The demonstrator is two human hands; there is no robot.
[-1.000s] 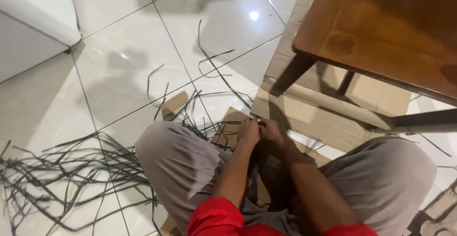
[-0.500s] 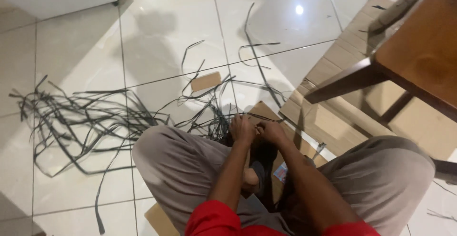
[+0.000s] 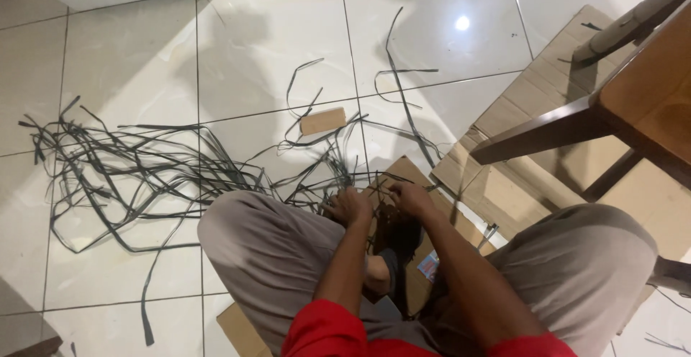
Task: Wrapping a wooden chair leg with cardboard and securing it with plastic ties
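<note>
White glossy floor tiles [image 3: 259,33] take up most of the view; I sit cross-legged on them in grey trousers [image 3: 266,249] and red sleeves. Wooden furniture frame [image 3: 576,123] at upper right, standing over flattened cardboard sheets [image 3: 518,184] spread on the floor. Big loose tangle of dark flat strips [image 3: 137,166] sprawls across the tiles to my left, with stray lengths running up toward the top of the frame. Small cardboard offcut [image 3: 323,120] lies flat among the strays, apart from the main sheets.

Work piece: a dark woven bundle [image 3: 394,229] between my knees, sitting on the cardboard, strip ends fanning out above it.

Left hand [image 3: 350,206]: grip closed narrow on strip ends at the bundle's top edge. Right hand [image 3: 410,197]: grip pinched on a thin strip just beside the left; both hands close together, nearly touching. Exact finger placement too small to read.

Step, as I judge it: mid-weave or mid-knot, working free ends into the bundle. Next move likely calls for holding tension with the left while the right threads or pulls its strip through; needs slack fed in from the tangle without snagging on my knee. Small colourful scrap [image 3: 427,265] lies by my right shin, not in play.
</note>
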